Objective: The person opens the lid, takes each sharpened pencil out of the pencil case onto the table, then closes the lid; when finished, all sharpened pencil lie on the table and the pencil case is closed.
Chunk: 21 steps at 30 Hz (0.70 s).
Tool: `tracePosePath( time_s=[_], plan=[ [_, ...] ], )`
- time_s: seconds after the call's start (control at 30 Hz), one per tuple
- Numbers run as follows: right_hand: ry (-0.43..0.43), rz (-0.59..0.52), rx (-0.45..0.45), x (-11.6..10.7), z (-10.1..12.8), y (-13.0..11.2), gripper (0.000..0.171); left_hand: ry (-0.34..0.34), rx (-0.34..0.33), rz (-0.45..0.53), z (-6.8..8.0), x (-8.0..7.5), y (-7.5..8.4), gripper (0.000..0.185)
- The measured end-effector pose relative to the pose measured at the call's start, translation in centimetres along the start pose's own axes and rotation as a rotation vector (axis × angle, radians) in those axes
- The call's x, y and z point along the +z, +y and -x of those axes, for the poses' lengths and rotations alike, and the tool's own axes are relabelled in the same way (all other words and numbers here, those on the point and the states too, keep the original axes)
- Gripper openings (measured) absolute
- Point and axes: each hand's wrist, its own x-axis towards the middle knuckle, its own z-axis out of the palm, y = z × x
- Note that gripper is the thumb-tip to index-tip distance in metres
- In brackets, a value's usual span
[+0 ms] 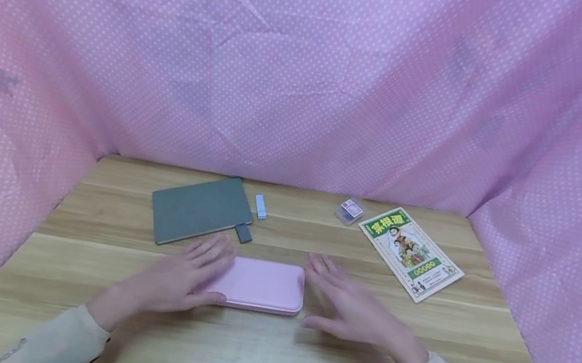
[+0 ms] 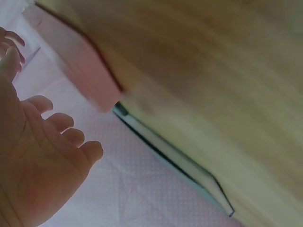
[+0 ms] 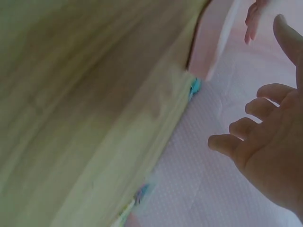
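Observation:
A flat pink case [image 1: 267, 284] with rounded corners lies on the wooden table between the two hands. At its left end is my left hand [image 1: 177, 278], fingers extended, hiding that end in the head view. My right hand [image 1: 353, 309] hovers off its right end with fingers spread and a visible gap. Seen from the left wrist, the left palm [image 2: 45, 151] faces the case [image 2: 78, 64] and holds nothing. The right wrist view likewise shows the right palm [image 3: 274, 137] bare, with the case [image 3: 213, 40] beyond the fingers.
Behind the left hand lies a dark green notebook [image 1: 200, 211], a small dark rectangular piece [image 1: 243, 233] at its edge. Nearby is a light-blue stick-like item [image 1: 260, 207]. A small clear box [image 1: 349, 211] and an illustrated booklet [image 1: 410, 254] lie back right. Pink dotted cloth [image 1: 309, 81] surrounds the table.

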Motion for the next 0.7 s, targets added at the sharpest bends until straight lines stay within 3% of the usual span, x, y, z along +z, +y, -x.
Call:
tracePosePath(
  time_s=[0.2, 0.37, 0.7],
  plan=[
    [-0.092, -0.089, 0.02, 1.0, -1.2, -0.2, 0.099, -0.023, -0.015, 0.043, 0.2, 0.8, -0.3, 0.079],
    [-0.143, -0.097, 0.067, 1.5, -1.8, -0.4, 0.096, -0.046, -0.03, 0.104, 0.5, 1.2, -0.7, 0.078],
    [-0.132, -0.102, 0.08, 1.8, -2.7, -0.3, 0.085, 0.022, 0.058, 0.138, 0.9, 1.2, -1.7, 0.079]
  ],
)
